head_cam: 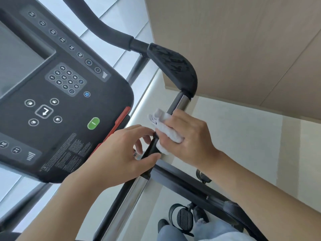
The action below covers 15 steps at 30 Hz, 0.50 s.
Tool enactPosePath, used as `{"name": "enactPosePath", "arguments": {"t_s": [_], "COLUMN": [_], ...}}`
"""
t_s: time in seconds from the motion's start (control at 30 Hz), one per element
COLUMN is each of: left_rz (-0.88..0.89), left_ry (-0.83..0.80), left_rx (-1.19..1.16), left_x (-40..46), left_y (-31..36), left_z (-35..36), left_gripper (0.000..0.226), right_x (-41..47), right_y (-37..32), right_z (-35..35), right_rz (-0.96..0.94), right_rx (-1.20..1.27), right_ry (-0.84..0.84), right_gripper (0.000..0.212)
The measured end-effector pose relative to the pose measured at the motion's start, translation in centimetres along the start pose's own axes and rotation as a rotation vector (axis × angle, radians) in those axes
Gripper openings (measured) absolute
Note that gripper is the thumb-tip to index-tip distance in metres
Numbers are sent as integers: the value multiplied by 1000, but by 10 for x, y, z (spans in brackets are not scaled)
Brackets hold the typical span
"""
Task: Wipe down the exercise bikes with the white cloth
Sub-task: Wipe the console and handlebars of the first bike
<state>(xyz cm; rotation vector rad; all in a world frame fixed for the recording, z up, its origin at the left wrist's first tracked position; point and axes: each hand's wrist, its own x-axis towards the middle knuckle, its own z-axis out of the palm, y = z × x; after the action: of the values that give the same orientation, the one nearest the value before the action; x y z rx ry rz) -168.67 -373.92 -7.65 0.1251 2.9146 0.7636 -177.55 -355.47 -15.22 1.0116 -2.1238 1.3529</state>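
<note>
Wiping the bike's handlebar (154, 145) beside the console (69, 94)

The right hand (189, 134) holds the white cloth (166, 131) bunched against the bar; the left hand (119, 153) curls loosely round it just below. Best wrap the cloth fully round and slide along. Pale floor (234, 136), wood-panelled wall (243, 40).
</note>
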Motion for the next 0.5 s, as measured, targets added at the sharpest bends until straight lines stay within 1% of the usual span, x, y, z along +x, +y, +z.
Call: {"name": "enactPosePath", "arguments": {"t_s": [0.07, 0.17, 0.23, 0.3, 0.4, 0.47, 0.5], "left_rz": [-7, -17, -24, -21, -18, -17, -17], "left_ry": [11, 3, 2, 10, 14, 13, 14], "left_rx": [1, 4, 5, 6, 5, 4, 3], "left_x": [0, 0, 0, -1, 0, 0, 0], "left_y": [-1, -1, 0, 1, 1, 0, 0], "left_z": [0, 1, 2, 2, 2, 2, 2], "left_gripper": [48, 51, 51, 51, 48, 50, 51], "right_x": [14, 45, 49, 37, 17, 20, 26], "right_y": [18, 43, 41, 23, 0, 10, 20], "right_z": [-8, -22, -22, -18, -10, -10, -12], "right_rz": [-13, 117, 131, 110, 10, -31, -3], "right_rx": [-7, -74, -104, -67, -24, -32, -41], "right_ry": [-22, 75, 102, 30, -81, -79, -42], "right_gripper": [27, 32, 33, 29, 24, 26, 30]}}
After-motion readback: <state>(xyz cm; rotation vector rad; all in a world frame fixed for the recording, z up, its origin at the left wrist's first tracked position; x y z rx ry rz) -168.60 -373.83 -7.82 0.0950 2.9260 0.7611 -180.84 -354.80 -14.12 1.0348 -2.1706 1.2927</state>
